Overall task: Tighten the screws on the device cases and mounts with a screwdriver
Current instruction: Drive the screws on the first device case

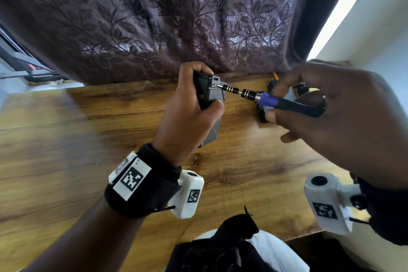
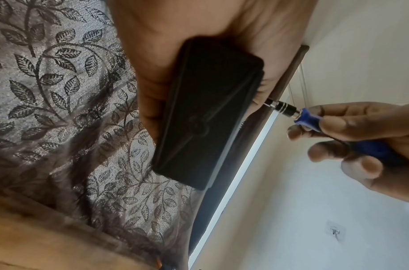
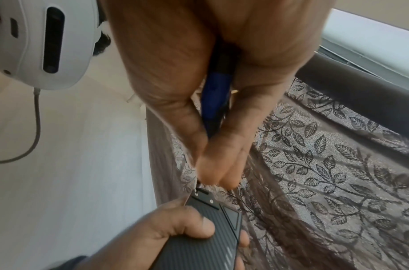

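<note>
A dark device case (image 1: 208, 95) is gripped in the left hand (image 1: 187, 106) above the wooden bench (image 1: 88, 139), near its far edge by the leaf-patterned curtain (image 1: 154, 17). A blue-handled screwdriver (image 1: 276, 100) (tip set against the case's upper end) is pinched in the fingers (image 1: 270, 116) of the right hand (image 1: 331, 112).

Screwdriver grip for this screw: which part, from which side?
Pinch the screwdriver on its blue handle behind the ringed metal collar, coming from its right end, as the right hand does; the shaft lies roughly level, tip at the device case held by the left hand.
</note>
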Available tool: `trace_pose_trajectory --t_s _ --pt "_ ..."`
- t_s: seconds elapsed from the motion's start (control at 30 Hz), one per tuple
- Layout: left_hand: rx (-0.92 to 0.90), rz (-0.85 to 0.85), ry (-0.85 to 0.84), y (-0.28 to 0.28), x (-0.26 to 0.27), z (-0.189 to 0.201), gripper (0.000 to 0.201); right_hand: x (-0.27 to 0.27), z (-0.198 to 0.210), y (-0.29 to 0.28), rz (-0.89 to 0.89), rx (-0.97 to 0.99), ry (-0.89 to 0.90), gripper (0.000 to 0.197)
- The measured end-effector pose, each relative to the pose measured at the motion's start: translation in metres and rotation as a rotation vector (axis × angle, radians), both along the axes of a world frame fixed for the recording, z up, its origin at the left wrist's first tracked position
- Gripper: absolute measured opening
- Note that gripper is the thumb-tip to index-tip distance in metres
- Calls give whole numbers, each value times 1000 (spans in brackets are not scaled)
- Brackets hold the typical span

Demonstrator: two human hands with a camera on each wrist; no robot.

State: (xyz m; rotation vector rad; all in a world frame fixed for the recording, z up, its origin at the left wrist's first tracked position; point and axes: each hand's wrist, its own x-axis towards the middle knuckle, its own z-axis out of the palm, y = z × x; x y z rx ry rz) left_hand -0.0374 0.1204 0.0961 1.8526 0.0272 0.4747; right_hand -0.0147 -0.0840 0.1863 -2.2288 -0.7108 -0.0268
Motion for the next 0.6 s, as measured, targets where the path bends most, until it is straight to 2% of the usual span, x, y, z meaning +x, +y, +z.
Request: trace_pose_trajectory --t_s 0.07,0.13,0.2,0.33,0.47,0.57,0.6 --pt "19 4 0 1 -1 0 46 2 -1 2 3 67 24 17" --pt "29 11 -3 2 -3 0 46 4 -1 4 1 43 -16 28" --pt "35 14 -1 2 -3 -2 47 3 1 5 -8 32 -12 27" --pt "13 34 5 0 -3 -1 47 3 1 1 -16 -119 -65 41" --pt "-20 21 8 -1 -1 3 45 4 -5 -1 11 -54 -61 29" --pt "3 -1 5 0 0 5 44 4 -6 -2 9 57 -6 9" --pt "16 -6 2 1 1 5 44 4 -6 -1 2 63 8 15"
